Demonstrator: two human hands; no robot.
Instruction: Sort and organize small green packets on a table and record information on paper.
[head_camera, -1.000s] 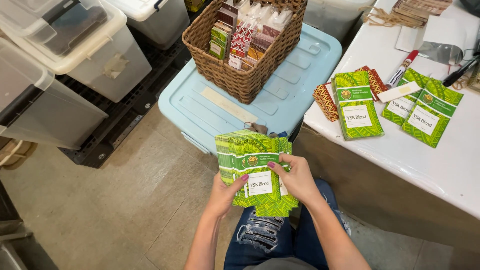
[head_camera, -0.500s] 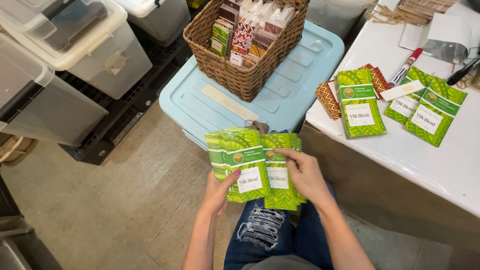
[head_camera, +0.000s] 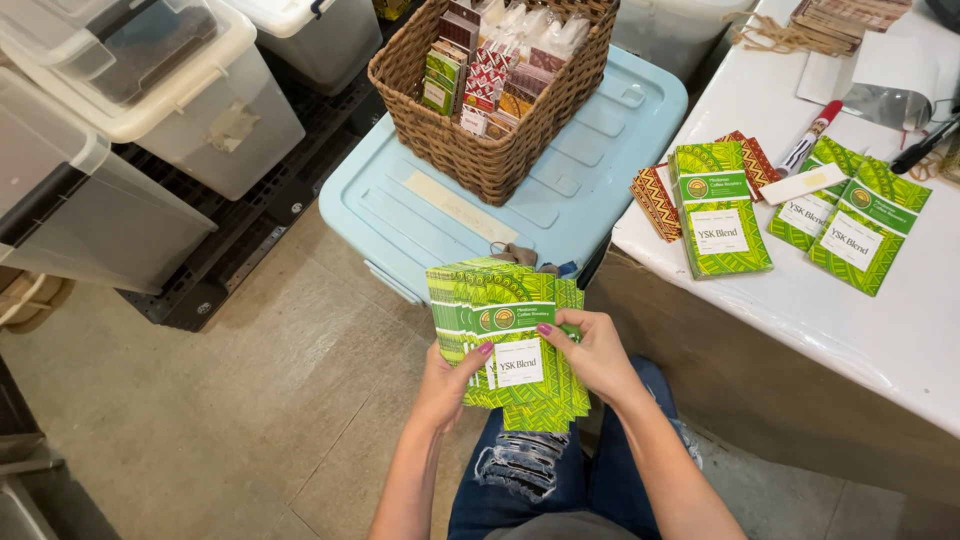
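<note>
Left hand (head_camera: 445, 380): gripping a fanned stack of green packets (head_camera: 505, 335) from underneath, over the lap
Right hand (head_camera: 590, 350): pinching the front packets' right edge
Nearby: basket (head_camera: 480, 150) on blue bin lid (head_camera: 590, 190), more packets (head_camera: 720, 210) on worktop (head_camera: 860, 330)

The floor (head_camera: 180, 430) is smooth grey-beige tile with thin joints, evenly lit with soft shadows. A black slatted pallet (head_camera: 250, 225) lies on it at the upper left, carrying clear plastic storage bins (head_camera: 190, 110) with white lids. Beside the pallet sits a pale blue plastic tub (head_camera: 590, 180) with a ribbed lid, and a brown wicker basket (head_camera: 500, 150) stands on that lid. Along the right runs a desk (head_camera: 850, 330) under a white cloth, its edge hanging over a plain brown side panel (head_camera: 790, 420). No walls or windows are in view.
</note>
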